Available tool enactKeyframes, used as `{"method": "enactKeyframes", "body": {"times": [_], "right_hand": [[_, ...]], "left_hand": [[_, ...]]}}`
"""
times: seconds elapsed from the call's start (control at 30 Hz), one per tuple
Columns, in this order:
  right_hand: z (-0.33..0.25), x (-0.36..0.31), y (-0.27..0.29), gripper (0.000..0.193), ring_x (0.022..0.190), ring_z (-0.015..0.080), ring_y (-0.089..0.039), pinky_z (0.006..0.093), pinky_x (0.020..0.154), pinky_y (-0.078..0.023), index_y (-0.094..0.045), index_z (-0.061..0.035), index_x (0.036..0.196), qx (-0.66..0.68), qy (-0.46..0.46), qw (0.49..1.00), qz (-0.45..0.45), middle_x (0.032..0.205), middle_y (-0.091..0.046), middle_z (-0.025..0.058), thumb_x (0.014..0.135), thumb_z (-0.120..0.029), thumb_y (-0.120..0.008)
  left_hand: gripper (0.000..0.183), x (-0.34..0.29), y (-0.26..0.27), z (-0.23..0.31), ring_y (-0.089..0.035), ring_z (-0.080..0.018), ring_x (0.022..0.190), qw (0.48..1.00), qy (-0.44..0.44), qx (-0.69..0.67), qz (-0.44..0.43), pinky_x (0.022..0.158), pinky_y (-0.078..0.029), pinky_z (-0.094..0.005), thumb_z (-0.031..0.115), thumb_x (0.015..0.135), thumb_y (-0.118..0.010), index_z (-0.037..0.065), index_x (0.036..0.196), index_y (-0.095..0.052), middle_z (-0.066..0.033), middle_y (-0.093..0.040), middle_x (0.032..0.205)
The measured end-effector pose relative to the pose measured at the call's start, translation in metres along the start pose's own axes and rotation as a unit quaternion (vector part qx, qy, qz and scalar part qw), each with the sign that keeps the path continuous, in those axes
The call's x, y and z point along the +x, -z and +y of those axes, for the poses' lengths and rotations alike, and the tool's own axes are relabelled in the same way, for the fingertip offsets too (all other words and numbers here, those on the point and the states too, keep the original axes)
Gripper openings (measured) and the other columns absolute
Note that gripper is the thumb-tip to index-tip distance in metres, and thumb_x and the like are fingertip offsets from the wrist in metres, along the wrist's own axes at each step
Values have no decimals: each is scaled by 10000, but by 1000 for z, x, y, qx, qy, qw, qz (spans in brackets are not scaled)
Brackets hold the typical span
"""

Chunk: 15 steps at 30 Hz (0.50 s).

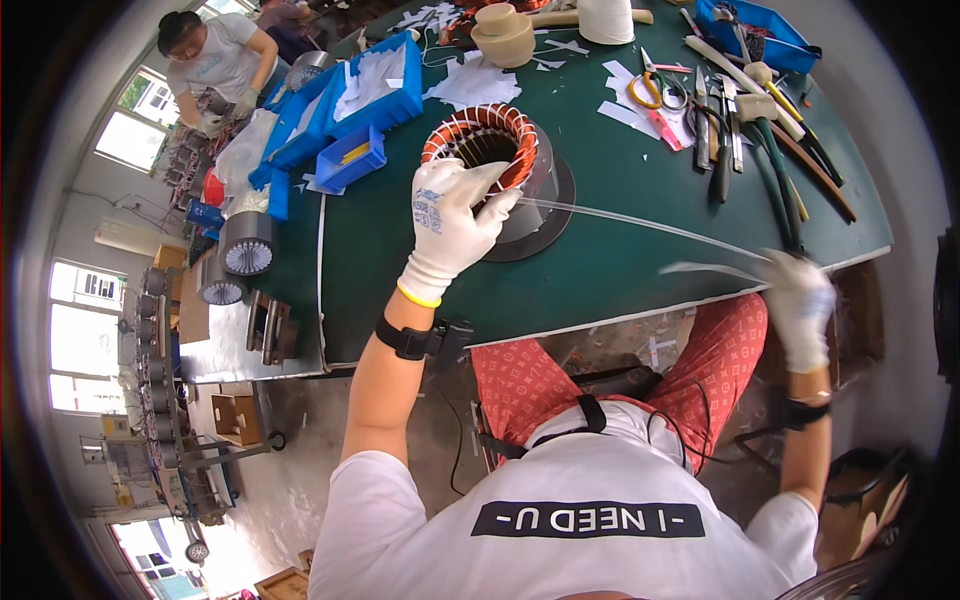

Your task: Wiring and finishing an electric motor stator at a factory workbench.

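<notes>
A motor stator (545, 172) with orange-red copper windings stands on a round dark base on the green table in front of me. White lacing loops ring its upper winding end. My left hand (450, 215), in a white glove, grips the near rim of the windings, its fingers partly over the opening. From beside its fingertips a white lacing cord (640, 217) runs tight to the right. My gloved right hand (802, 305), slightly blurred, is closed on that cord beyond the table's front edge. A loose cord tail hangs left from this hand.
Scissors (650, 85), a mallet (757, 108) and several hand tools lie at the right. Blue bins (375, 90) with white paper pieces stand at the left, near more stators (247, 243). A white cord spool (606, 20) stands at the back. Another person (215, 60) works far left.
</notes>
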State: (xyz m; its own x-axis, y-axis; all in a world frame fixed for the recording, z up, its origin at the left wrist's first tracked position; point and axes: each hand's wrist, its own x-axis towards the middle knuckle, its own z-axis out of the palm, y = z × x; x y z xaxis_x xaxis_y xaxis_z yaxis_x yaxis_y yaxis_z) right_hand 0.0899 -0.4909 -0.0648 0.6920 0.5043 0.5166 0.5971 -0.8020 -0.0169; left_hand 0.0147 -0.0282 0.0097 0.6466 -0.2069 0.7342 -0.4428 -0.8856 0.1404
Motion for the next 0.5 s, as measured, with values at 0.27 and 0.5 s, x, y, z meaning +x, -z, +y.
{"method": "enactKeyframes", "body": {"times": [0.27, 0.5], "right_hand": [[-60, 34, -8, 585, 865, 363, -587, 420, 789, -507, -520, -57, 1426, 83, 41, 992, -87, 1144, -608, 222, 864, 100, -471], [-229, 138, -29, 264, 791, 329, -667, 422, 693, -540, -722, -161, 965, 321, 66, 932, 155, 840, -703, 124, 774, 2, -640]], "left_hand": [[326, 2, 2, -8, -616, -268, 851, 999, -11, 25, -29, 877, -439, -416, 329, 823, -769, 86, 1038, -743, -61, -684, 891], [879, -21, -20, 2, -518, -329, 1237, 940, 18, 253, 226, 1121, -255, -534, 646, 846, -681, 9, 1410, -461, -160, -574, 1323]]}}
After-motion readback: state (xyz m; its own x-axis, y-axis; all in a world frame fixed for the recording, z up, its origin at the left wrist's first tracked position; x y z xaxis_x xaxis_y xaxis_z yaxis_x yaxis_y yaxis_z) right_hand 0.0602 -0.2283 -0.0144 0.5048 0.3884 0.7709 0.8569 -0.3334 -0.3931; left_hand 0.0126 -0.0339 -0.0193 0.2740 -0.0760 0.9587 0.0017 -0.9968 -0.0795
